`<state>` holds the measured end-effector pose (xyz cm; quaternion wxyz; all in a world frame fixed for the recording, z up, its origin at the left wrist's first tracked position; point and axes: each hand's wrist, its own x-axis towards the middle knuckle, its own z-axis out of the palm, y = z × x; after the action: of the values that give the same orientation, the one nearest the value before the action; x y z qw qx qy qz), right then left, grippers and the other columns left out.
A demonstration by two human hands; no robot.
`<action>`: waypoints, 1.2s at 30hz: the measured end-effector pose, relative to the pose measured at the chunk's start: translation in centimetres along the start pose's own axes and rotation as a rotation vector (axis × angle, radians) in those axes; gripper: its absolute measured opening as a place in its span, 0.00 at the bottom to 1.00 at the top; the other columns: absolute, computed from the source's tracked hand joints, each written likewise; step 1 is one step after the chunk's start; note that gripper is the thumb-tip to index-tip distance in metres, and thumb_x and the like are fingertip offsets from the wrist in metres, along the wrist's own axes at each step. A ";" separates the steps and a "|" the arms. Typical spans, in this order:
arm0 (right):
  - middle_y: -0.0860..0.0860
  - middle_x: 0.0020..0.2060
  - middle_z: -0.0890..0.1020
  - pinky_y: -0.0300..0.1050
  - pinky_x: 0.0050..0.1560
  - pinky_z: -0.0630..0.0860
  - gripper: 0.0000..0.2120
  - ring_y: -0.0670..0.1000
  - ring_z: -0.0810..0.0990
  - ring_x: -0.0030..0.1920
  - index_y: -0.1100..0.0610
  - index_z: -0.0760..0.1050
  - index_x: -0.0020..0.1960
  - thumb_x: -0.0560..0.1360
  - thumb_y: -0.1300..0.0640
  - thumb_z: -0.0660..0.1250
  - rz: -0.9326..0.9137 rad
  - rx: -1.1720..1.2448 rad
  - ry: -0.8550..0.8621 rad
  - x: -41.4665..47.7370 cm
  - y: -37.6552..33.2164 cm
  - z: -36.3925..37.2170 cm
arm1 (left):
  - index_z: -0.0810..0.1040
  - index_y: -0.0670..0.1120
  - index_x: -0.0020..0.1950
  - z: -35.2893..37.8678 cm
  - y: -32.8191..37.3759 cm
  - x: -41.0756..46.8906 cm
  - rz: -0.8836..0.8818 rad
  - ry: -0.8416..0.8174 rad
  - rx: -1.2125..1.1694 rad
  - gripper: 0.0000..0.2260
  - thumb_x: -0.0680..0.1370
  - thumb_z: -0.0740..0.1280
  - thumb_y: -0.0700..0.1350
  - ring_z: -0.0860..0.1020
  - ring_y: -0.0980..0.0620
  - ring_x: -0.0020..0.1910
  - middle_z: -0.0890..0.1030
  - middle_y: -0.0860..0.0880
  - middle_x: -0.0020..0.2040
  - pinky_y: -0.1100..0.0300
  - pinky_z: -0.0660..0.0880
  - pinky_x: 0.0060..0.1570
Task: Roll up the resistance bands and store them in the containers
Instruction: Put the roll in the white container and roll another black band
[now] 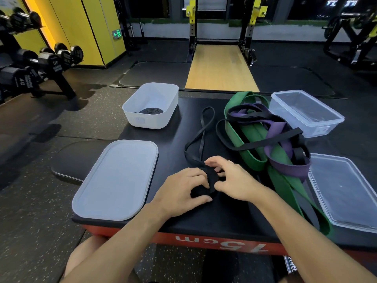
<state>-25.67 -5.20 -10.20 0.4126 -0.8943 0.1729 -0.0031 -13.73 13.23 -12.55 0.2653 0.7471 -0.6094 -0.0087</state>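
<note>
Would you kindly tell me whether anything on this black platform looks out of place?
The green, purple and black rubber resistance bands lie in a tangled heap, and one wide green band reaches the front edge of the black padded platform, beside the clear plastic lid.

"75cm" on red box side [167, 238], "40" on dumbbell [54, 64]

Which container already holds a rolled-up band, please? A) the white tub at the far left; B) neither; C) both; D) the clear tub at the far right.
A: a coiled black band lies in the bottom of the white tub, while the clear tub shows nothing inside.
</note>
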 end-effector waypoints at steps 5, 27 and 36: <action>0.42 0.70 0.67 0.44 0.65 0.76 0.50 0.41 0.71 0.66 0.31 0.54 0.78 0.63 0.51 0.74 -0.018 -0.120 -0.153 0.2 -0.3 -0.4 | 0.79 0.54 0.53 0.0 0.1 -0.1 0.022 0.002 -0.007 0.08 0.79 0.70 0.56 0.75 0.60 0.59 0.77 0.62 0.58 0.56 0.76 0.56; 0.42 0.81 0.60 0.50 0.81 0.53 0.49 0.42 0.50 0.82 0.49 0.61 0.81 0.70 0.19 0.57 -0.256 -0.636 0.089 -0.9 2.3 -0.3 | 0.81 0.54 0.54 0.0 -0.1 -0.2 -0.008 0.001 -0.041 0.09 0.74 0.70 0.51 0.74 0.60 0.60 0.77 0.62 0.58 0.54 0.77 0.56; 0.40 0.82 0.55 0.47 0.82 0.45 0.54 0.37 0.41 0.81 0.48 0.58 0.82 0.66 0.16 0.53 -0.171 -0.617 0.065 -0.1 3.4 -1.7 | 0.81 0.55 0.53 -0.1 0.2 -0.2 -0.017 0.012 -0.049 0.08 0.76 0.69 0.55 0.73 0.61 0.59 0.77 0.63 0.57 0.54 0.77 0.54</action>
<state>-27.07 -8.52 -11.59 0.1143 -0.9880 0.1030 -0.0136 -13.95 13.39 -12.38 0.2870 0.7455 -0.6012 -0.0215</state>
